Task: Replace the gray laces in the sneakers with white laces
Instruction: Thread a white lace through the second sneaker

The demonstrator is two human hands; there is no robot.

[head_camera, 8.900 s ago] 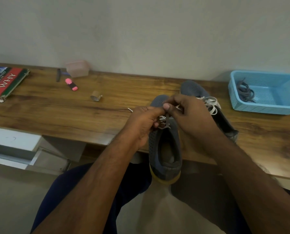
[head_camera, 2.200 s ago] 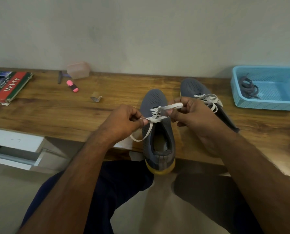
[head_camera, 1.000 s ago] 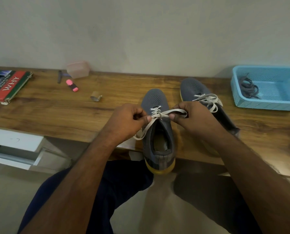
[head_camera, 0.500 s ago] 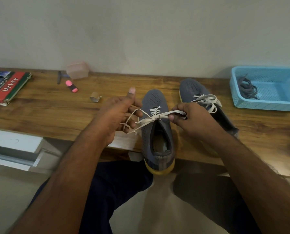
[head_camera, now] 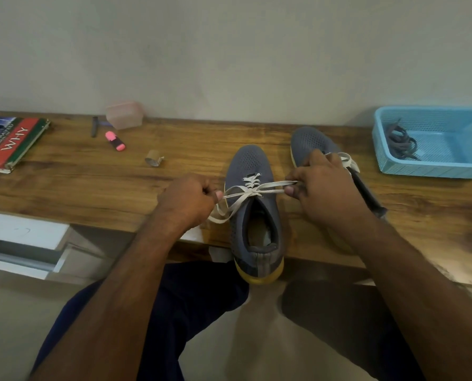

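A grey sneaker with a yellow sole stands at the desk's front edge, heel toward me, threaded with a white lace. My left hand pinches the lace's left strands beside the shoe. My right hand pinches the right strands, and the lace is stretched taut between the two hands across a knot over the tongue. A loose lace tail hangs down on the shoe's left. The second grey sneaker with white laces lies behind my right hand, partly hidden. Grey laces lie in the blue basket.
On the wooden desk lie a book at far left, a pink highlighter, a dark pen, a pink plastic box by the wall and a small cardboard roll. White drawers sit under the desk at left.
My left hand has closed back on the lace and both hands have drawn apart, pulling the lace tight at the knot. Half a second ago the left fingers were spread with a loop round them.
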